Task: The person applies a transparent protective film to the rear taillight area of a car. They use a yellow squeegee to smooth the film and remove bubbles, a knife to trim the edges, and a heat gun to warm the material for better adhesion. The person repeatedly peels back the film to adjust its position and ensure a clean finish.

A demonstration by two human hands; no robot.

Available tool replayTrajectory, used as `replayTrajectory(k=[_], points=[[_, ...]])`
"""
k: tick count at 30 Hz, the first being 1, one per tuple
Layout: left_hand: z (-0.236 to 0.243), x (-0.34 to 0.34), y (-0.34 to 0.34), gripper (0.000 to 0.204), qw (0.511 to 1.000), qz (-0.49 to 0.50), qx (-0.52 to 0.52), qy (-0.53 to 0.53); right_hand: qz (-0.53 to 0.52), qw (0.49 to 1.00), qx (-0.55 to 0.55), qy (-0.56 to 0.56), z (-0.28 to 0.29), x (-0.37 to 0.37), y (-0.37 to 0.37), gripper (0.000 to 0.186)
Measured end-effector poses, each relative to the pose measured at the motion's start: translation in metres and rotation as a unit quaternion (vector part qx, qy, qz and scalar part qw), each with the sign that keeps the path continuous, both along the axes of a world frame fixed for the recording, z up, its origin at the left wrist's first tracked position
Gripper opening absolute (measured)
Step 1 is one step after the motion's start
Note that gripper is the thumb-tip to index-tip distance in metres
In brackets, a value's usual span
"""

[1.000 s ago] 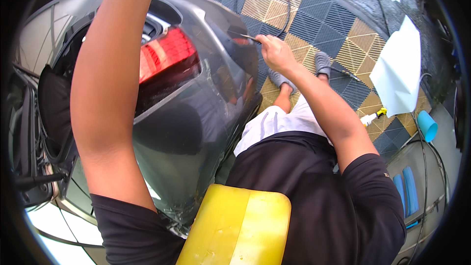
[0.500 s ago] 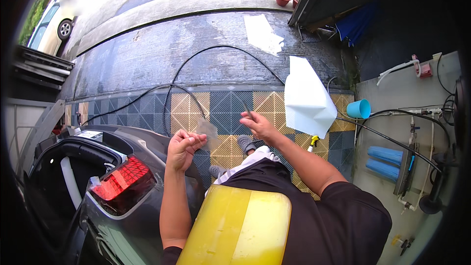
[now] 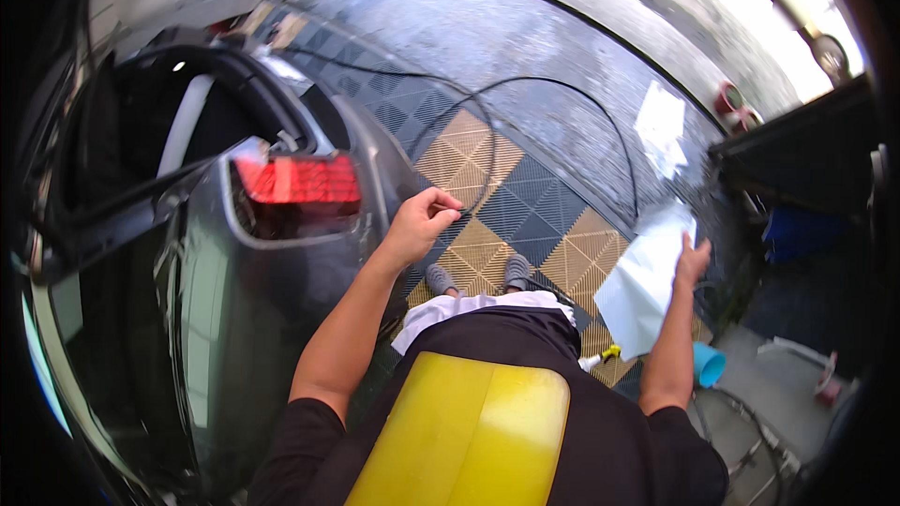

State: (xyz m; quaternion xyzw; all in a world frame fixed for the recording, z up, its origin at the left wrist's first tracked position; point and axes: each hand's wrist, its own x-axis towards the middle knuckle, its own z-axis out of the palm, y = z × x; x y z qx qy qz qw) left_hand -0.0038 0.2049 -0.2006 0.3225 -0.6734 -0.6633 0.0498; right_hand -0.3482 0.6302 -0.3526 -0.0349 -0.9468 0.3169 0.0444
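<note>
Right grip [image 3: 692, 264] at pale, bluish-white sheet [image 3: 641, 289].

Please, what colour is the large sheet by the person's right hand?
The large sheet is white with a faint bluish tint; the head view shows it.

black shirt [image 3: 600, 417], white shorts [image 3: 424, 321]

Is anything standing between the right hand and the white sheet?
Nothing visible: the right hand overlaps the white sheet near its right edge, though contact is unclear. The yellow-topped bottle is by the sheet's lower end, away from the hand.
</note>
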Motion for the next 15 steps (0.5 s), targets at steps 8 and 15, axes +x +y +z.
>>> replayTrajectory(k=[8, 15], points=[[0.24, 0.138, -0.12, 0.024, 0.822, 0.089, -0.523, -0.207, 0.388, 0.739, 0.069, -0.546, 0.019, 0.139, -0.023, 0.029], [0.236, 0.173, -0.231, 0.054, 0.763, -0.047, -0.473, -0.438, 0.482, 0.612, 0.113, -0.616, 0.04, 0.206, -0.064, 0.034]])
